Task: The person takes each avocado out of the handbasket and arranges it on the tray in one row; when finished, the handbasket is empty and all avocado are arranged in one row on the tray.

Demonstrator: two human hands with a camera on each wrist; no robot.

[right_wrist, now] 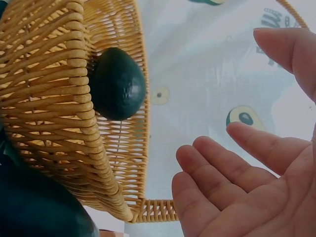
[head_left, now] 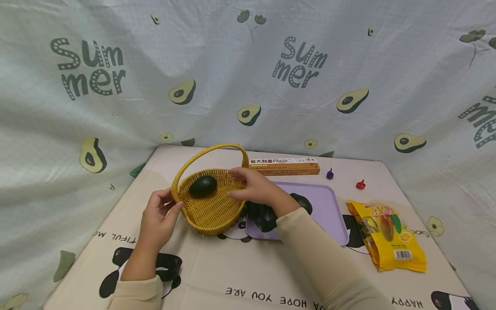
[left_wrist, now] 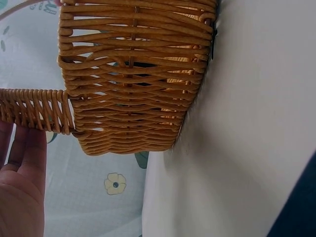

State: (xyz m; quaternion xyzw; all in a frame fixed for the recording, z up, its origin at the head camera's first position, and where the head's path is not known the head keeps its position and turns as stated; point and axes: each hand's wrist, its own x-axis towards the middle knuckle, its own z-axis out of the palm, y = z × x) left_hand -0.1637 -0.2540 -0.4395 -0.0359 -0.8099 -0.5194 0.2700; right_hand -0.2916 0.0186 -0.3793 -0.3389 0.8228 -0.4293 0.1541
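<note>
Nearest the person, the left hand point(head_left: 158, 219) rests against the near-left rim of the wicker basket point(head_left: 211, 211), thumb and fingertips touching the weave where the handle point(head_left: 209, 154) joins; in the left wrist view its fingers point(left_wrist: 22, 163) lie straight just below that handle root point(left_wrist: 34, 109), not curled round it; the basket's woven wall point(left_wrist: 133, 79) fills that view, standing on the pale mat point(left_wrist: 247, 148). The right hand point(head_left: 255, 187) hovers over the basket's right rim, palm loose and fingers spread wide, holding nothing; the right wrist view shows the bare palm point(right_wrist: 247, 192) with relaxed fingers beside the basket point(right_wrist: 54, 113). Inside the basket, toward its far-left side, lies a dark green avocado point(head_left: 203, 186), seen against the weave from the right wrist too point(right_wrist: 118, 84); a second dark avocado point(head_left: 304, 201) lies on the lilac tray point(head_left: 329, 211), just behind the right wrist and partly hidden by it. The tray sits just right of the basket, touching or nearly so; I cannot tell which. Right of the tray, near the mat's edge, lies a yellow snack bag point(head_left: 389, 234). Farther back, a red wrapped sweet point(head_left: 361, 184) and a purple wrapped sweet point(head_left: 330, 174) lie apart on the mat; beyond the basket handle a long pasta box point(head_left: 284, 166) lies flat; behind all hangs the avocado-print cloth point(head_left: 348, 64).
</note>
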